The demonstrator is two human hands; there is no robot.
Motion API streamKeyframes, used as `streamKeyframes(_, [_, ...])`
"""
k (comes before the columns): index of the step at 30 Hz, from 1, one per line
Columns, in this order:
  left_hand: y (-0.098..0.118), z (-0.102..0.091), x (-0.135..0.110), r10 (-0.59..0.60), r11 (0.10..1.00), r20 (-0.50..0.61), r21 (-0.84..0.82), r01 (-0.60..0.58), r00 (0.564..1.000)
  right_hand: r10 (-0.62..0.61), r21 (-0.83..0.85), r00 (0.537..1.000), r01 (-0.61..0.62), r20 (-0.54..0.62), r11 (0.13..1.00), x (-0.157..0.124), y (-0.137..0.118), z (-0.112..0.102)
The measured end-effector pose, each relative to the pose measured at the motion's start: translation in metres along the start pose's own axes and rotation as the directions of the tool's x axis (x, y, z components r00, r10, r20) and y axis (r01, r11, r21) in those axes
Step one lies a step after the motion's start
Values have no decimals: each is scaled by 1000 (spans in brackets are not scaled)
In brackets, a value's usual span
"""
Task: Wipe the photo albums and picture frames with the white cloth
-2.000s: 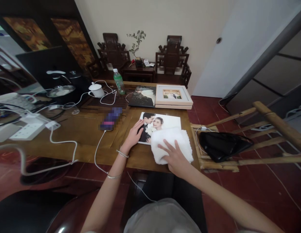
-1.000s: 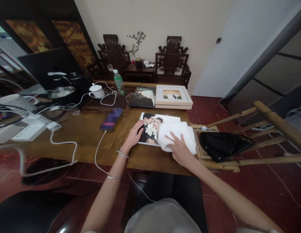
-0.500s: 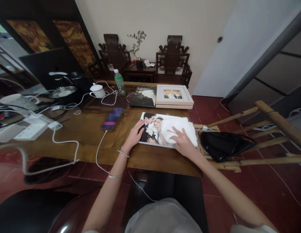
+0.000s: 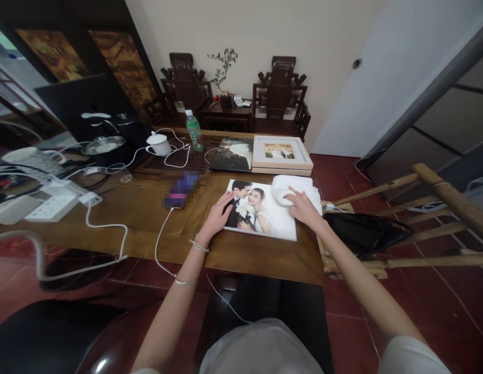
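Observation:
A wedding photo panel (image 4: 257,218) lies flat near the front edge of the wooden table, picturing a couple and a white bouquet. My left hand (image 4: 219,213) rests on the panel's left edge with its fingers stretched out, holding nothing. On the panel's upper right part, and past its edge, lies a bunched white cloth (image 4: 303,189). My right hand (image 4: 305,208) presses on this cloth and grips it, the index finger reaching forward and the other fingers partly hidden. The lower right corner of the panel shows bare.
Behind the panel lie a white-framed photo (image 4: 303,156) and a dark photo panel (image 4: 229,158). A phone (image 4: 182,189) on a cable, a green-labelled bottle (image 4: 194,134), a lidded cup (image 4: 159,144) and a power strip (image 4: 56,205) stand leftward. A black bag (image 4: 362,234) sits at right.
My right hand has slid the white cloth up and to the right across the panel, uncovering more of the picture. The left hand stays in place on the left edge.

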State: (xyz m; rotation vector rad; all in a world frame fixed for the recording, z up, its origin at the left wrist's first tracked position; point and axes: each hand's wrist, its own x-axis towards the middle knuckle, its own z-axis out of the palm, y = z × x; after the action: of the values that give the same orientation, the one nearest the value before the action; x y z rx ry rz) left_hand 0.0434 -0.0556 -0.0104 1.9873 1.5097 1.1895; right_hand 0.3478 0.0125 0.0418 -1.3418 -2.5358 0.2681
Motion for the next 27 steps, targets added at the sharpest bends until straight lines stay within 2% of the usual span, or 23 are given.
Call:
streamKeyframes(4, [2, -1, 0, -3, 1000, 5, -4, 3, 1000, 19, -49, 1000, -19, -16, 999, 1, -6, 5])
streamKeyframes(7, [2, -1, 0, -5, 1000, 10, -4, 5, 1000, 11, -109, 1000, -12, -9, 994, -11, -18, 10])
streamKeyframes(15, [5, -2, 1, -10, 1000, 13, 0, 10, 1000, -109, -46, 992, 112, 70, 993, -87, -63, 6])
streamKeyframes(19, [6, -2, 1, -10, 1000, 14, 7, 10, 1000, -170, -33, 977, 175, 131, 984, -110, -83, 1])
streamKeyframes(23, [7, -2, 1, -16, 1000, 11, 7, 16, 1000, -211, -37, 963, 220, 165, 975, -106, -89, -1])
streamKeyframes(27, [7, -2, 1, -19, 1000, 16, 11, 18, 1000, -207, -7, 966, 210, 157, 978, -83, -82, 0])
